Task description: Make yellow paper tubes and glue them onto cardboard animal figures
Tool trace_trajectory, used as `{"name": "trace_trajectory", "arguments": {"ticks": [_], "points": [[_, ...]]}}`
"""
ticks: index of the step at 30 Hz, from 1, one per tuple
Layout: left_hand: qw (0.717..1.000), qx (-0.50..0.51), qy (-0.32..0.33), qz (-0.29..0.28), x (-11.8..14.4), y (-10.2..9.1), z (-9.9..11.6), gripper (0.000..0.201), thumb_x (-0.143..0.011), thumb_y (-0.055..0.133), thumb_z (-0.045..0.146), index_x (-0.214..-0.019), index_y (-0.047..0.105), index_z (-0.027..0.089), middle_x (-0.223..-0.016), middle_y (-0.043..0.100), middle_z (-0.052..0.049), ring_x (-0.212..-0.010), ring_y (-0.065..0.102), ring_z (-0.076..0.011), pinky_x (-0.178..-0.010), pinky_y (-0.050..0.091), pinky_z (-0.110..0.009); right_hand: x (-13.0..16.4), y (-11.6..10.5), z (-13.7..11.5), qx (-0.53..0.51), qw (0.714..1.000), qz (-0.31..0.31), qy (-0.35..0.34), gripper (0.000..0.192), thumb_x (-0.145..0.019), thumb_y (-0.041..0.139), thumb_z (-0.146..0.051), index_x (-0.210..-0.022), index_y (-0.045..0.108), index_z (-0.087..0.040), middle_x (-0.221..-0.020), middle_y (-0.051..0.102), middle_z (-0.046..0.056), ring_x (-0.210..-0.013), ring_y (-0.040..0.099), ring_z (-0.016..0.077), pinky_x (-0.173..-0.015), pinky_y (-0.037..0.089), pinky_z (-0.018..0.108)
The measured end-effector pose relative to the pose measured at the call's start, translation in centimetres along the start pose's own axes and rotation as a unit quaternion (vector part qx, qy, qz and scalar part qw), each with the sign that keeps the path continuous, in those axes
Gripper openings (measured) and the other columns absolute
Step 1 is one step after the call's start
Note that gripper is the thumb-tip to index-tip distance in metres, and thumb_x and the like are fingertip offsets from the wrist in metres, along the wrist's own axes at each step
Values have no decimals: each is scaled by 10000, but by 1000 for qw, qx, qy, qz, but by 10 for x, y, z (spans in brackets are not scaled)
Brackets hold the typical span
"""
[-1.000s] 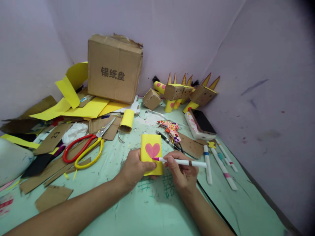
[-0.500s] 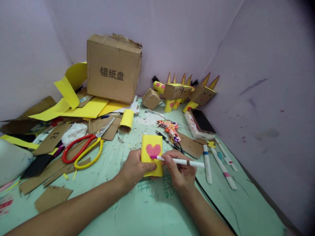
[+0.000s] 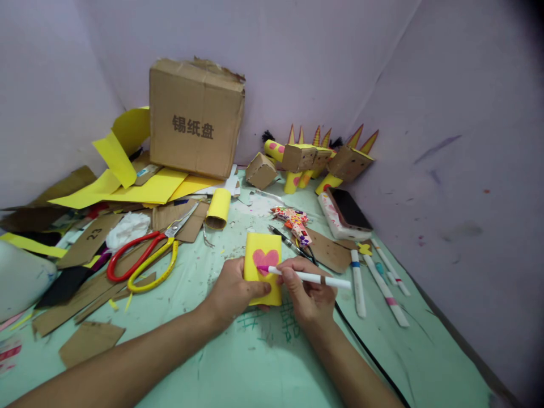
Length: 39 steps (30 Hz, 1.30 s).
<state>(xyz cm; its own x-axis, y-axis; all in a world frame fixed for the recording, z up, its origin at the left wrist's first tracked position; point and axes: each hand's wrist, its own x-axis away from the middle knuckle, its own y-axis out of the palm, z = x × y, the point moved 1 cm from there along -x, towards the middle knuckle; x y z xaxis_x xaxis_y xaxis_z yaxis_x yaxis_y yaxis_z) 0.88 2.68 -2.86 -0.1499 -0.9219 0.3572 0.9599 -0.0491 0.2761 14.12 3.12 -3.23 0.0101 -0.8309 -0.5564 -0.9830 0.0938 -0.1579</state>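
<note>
- A yellow piece (image 3: 255, 277) is being held upright above the middle of the table (image 3: 238, 362) by the left hand (image 3: 238, 289), its thumb being pressed across the lower front; the other fingers are being mostly hidden behind, so their spread cannot be told
- A white marker (image 3: 314, 277) is being pinched between thumb and fingers of the right hand (image 3: 312, 297), its purple tip being held at the left edge of a pink heart (image 3: 270, 258) on the piece
- Beyond the piece, a yellow tube (image 3: 219, 207) and a flowery glue gun (image 3: 293, 221) are being kept apart on the table
- To the left, red-and-yellow scissors (image 3: 173, 231) are being surrounded by cardboard scraps and yellow paper (image 3: 144, 190)
- To the right, loose markers (image 3: 358, 283) are being overlooked by a phone (image 3: 349, 208)
- At the back, a cardboard box (image 3: 195, 119) is being seen left of horned figures (image 3: 300, 157)
</note>
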Motion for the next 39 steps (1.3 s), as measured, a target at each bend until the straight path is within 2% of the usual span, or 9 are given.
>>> {"name": "trace_trajectory", "arguments": {"ticks": [5,10,24,39], "points": [[1000,0,3,-6,1,1,1,254,-487,731,154,-711,619,112,-574,656,-17,-490,596,-162,-445,486,-262,0,2,0,-17,1000,13,9,150,-811,549,-247,-718,652,-188,-631,631,17,-550,567,140,-517,441,261],[1000,1,7,-3,0,1,0,267,-490,742,170,-722,623,111,-584,653,-19,-499,600,-168,-450,487,-268,-1,1,2,3,1000,-8,-1,127,-812,553,-239,-757,658,-192,-644,640,21,-553,575,146,-502,442,261],[1000,1,3,6,1,0,1,235,-480,732,145,-686,621,115,-573,648,-13,-500,593,-159,-449,486,-257,2,-1,0,-10,999,10,36,192,-806,539,-275,-668,630,-176,-582,597,12,-523,543,136,-492,407,253],[1000,1,1,7,-1,0,0,245,-491,713,125,-714,611,108,-578,653,-6,-504,598,-153,-434,498,-246,0,-1,2,3,1000,-24,6,159,-824,532,-249,-739,647,-179,-642,635,28,-558,573,145,-499,436,253]]}}
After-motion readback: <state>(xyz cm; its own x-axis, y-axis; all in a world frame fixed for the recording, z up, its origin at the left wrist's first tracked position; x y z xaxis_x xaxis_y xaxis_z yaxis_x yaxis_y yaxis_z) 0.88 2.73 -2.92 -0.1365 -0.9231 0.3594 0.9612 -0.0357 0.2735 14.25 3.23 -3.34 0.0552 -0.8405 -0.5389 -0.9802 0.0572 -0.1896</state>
